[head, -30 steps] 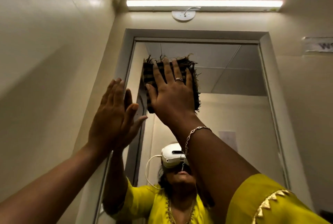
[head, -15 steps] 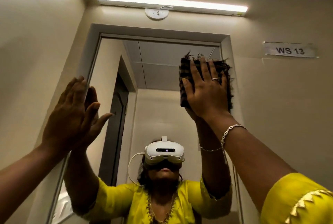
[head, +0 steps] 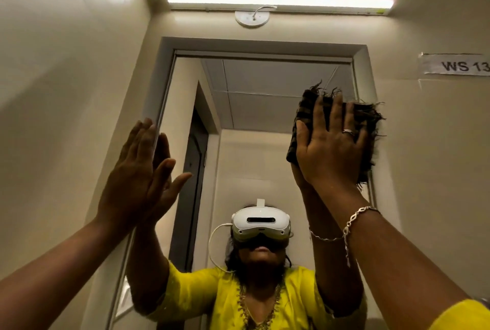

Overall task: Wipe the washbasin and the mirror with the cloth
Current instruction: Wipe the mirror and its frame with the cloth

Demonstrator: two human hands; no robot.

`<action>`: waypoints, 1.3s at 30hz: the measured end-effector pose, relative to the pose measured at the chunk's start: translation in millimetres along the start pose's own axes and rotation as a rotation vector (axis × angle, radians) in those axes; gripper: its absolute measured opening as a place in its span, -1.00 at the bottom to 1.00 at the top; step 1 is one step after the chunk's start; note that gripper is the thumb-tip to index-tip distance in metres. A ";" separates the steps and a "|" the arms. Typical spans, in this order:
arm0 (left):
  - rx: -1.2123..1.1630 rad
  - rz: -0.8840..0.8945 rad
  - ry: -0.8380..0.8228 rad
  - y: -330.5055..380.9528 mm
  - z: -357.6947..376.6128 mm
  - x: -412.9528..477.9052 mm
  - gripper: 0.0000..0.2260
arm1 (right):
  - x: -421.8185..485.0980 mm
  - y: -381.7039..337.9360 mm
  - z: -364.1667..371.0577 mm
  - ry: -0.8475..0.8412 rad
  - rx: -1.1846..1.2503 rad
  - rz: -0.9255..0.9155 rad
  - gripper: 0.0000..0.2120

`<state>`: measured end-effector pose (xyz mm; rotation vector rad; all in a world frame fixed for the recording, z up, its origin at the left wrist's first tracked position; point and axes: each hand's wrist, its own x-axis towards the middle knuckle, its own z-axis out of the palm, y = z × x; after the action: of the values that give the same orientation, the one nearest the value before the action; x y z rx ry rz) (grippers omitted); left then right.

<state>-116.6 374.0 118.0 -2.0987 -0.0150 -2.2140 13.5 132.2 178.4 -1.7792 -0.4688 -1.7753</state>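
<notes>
The mirror (head: 265,96) fills the middle of the head view in a pale frame. It reflects a person in a yellow top wearing a white headset. My right hand (head: 328,149) presses a dark frayed cloth (head: 305,109) flat against the glass near the mirror's right edge, fingers spread over it. My left hand (head: 138,168) rests flat against the mirror's left edge, fingers apart and holding nothing. The washbasin is out of view below.
A lit tube lamp (head: 278,2) runs above the mirror, with a round white fitting (head: 252,19) under it. A label reading WS 13 (head: 456,64) is on the right wall. A beige side wall (head: 66,64) stands close on the left.
My right hand has slid the cloth across the glass from the upper left to the right edge and a little lower. My left hand has stayed on the left edge.
</notes>
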 end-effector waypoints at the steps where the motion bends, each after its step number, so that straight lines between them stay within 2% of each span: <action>1: -0.006 -0.008 0.001 2.8 -1.0 -0.9 -0.12 | -2.4 -5.1 0.8 -0.002 -0.001 0.011 -0.39; 5: -0.042 -0.021 0.022 4.1 -3.5 -2.6 -0.09 | -13.0 -35.1 5.0 0.016 0.022 0.016 -0.40; 14: -0.174 -0.023 0.035 6.9 -7.7 -2.7 -0.04 | -37.2 -133.1 17.8 -0.022 0.068 -0.125 -0.43; 20: -0.234 -0.016 0.065 1.7 -6.6 -3.6 -0.22 | -41.0 -181.2 25.7 -0.153 0.120 -0.249 -0.43; 22: -0.265 -0.035 0.071 -0.8 -5.4 -3.5 -0.22 | -38.4 -189.7 27.9 -0.190 0.119 -0.297 -0.42; 30: -0.244 -0.018 0.083 -4.1 -3.5 -1.6 -0.23 | -41.9 -179.7 22.1 -0.224 0.100 -0.461 -0.45; 35: -0.170 0.017 0.059 -3.8 -2.5 -1.7 -0.24 | -49.0 -160.1 19.0 -0.179 0.167 -0.456 -0.47; 39: -0.087 0.021 0.025 -0.1 -4.9 -2.0 -0.17 | -48.8 -136.9 17.6 -0.113 0.204 -0.403 -0.44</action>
<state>-121.4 373.8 115.8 -2.1033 0.1067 -2.2681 -59.9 256.1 151.7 -1.7321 -1.0801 -1.8100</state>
